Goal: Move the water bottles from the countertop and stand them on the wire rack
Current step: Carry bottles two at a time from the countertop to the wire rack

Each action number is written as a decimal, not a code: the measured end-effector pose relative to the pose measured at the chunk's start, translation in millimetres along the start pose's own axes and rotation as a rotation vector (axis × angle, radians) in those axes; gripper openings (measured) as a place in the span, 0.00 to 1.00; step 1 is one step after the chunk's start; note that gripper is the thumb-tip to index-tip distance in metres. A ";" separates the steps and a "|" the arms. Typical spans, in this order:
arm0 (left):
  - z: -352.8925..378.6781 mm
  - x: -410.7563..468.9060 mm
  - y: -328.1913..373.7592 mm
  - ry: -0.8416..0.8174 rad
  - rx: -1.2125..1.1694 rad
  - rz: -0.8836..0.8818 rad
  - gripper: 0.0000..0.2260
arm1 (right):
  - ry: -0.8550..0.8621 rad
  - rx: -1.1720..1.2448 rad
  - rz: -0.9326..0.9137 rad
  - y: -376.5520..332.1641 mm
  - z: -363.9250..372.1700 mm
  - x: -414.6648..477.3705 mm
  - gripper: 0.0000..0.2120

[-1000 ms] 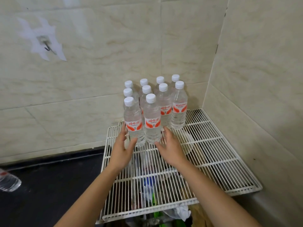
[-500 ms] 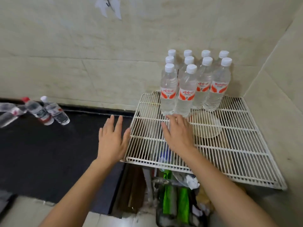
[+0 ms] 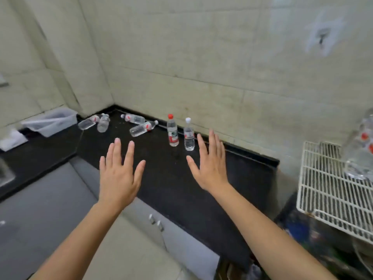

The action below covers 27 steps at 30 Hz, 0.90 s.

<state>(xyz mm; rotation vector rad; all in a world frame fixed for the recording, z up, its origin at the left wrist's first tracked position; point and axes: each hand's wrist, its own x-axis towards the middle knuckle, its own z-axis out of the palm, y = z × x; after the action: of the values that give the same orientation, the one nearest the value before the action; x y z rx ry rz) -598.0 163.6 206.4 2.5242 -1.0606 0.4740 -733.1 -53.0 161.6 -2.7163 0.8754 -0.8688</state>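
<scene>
Four tipped-over bottles (image 3: pixel 141 128) lie at the back of the black countertop (image 3: pixel 161 178), 11 o'clock off the flat, spread, empty left hand (image 3: pixel 119 174), then a red-capped bottle (image 3: pixel 172 131) and a white-capped bottle (image 3: pixel 189 136) stand at 11 o'clock just beside the right hand (image 3: pixel 210 168), also splayed and empty, wire rack (image 3: pixel 333 190) off at 3 o'clock.

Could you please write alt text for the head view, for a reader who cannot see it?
The left hand and right hand, both open and empty, hover over a black countertop near an upright red-capped bottle and white-capped bottle. Four more bottles lie on their sides near the far corner. A white wire rack holding blurred bottles is at the right.
</scene>
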 end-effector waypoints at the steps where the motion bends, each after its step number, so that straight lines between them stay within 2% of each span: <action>1: -6.2 -2.5 -28.4 -0.006 0.007 -0.052 0.31 | -0.038 0.014 -0.042 -26.7 17.6 4.8 0.36; 7: -8.6 -6.2 -146.9 -0.022 0.060 -0.241 0.32 | -0.196 0.049 -0.199 -135.6 105.2 33.5 0.36; 11: 20.9 10.6 -198.4 -0.081 0.059 -0.297 0.33 | -0.264 0.048 -0.222 -164.2 161.9 59.9 0.35; 13: 43.9 27.2 -226.8 -0.115 0.069 -0.297 0.31 | -0.308 0.034 -0.217 -172.6 198.2 79.4 0.33; 19: 116.3 139.8 -312.4 -0.246 0.110 -0.294 0.30 | -0.403 0.029 -0.133 -193.1 304.4 174.3 0.33; 23: 136.2 238.9 -351.7 -0.285 0.107 -0.268 0.30 | -0.435 0.033 -0.060 -205.7 341.6 257.2 0.32; 27: 149.1 314.4 -396.1 -0.298 0.118 -0.248 0.30 | -0.450 -0.013 -0.077 -225.5 373.9 336.6 0.31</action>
<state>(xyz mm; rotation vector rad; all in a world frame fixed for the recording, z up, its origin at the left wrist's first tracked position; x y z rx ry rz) -75.7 163.5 134.5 2.8458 -0.8168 0.0951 -187.1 -73.0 87.9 -2.7986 0.6831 -0.2374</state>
